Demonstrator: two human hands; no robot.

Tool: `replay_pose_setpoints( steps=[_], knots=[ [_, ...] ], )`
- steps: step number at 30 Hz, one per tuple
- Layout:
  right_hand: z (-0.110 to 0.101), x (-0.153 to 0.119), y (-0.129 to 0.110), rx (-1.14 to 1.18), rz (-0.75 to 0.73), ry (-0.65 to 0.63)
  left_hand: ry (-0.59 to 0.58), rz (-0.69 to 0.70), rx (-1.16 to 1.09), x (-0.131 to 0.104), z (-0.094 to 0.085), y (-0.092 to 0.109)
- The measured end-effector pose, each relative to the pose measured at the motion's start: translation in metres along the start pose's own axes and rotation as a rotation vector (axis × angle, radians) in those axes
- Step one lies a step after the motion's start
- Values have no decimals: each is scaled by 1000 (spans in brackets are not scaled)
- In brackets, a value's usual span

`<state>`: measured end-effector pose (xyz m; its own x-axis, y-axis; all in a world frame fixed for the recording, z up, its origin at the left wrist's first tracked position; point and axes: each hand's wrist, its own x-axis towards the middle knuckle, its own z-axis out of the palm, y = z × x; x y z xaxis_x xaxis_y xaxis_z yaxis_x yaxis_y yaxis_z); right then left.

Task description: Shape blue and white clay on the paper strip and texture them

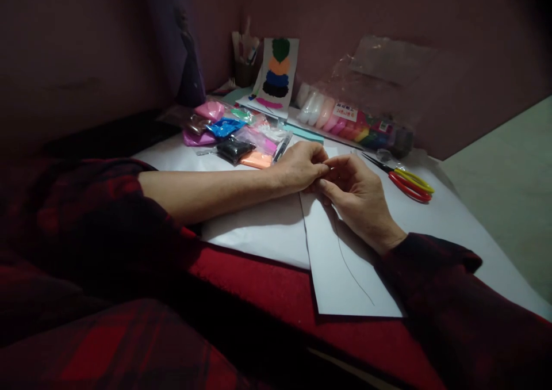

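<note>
With left hand and right hand meeting at curled fingertips over white rectangular paper, seemingly doing fine work; cannot tell grip or contents; next likely needs steadiness.

Plaid clothing in red and near-black is worn, its checks crossed by dark bands and partly lost in shadow. The left sleeve is bunched back along the forearm, while the right sleeve is ended by a loose, wide cuff near the wrist.
</note>
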<state>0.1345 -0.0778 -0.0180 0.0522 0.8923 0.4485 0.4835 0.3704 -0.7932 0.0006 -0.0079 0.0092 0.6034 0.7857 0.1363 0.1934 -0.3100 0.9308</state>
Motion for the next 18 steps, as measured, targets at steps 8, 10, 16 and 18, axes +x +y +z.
replay_pose_setpoints(
  steps=[8, 10, 16, 18],
  knots=[
    [2, 2, -6, 111, 43, 52, -9, 21, -56, -1, 1, -1],
    [2, 2, -5, 101, 40, 62, -17, 23, -59, 0, 2, -3],
    [0, -1, -3, -6, 38, 86, -44, 30, -57, 2, 1, -4],
    [0, -1, -4, -31, 29, 85, -47, 23, -73, 2, 1, -3]
  ],
)
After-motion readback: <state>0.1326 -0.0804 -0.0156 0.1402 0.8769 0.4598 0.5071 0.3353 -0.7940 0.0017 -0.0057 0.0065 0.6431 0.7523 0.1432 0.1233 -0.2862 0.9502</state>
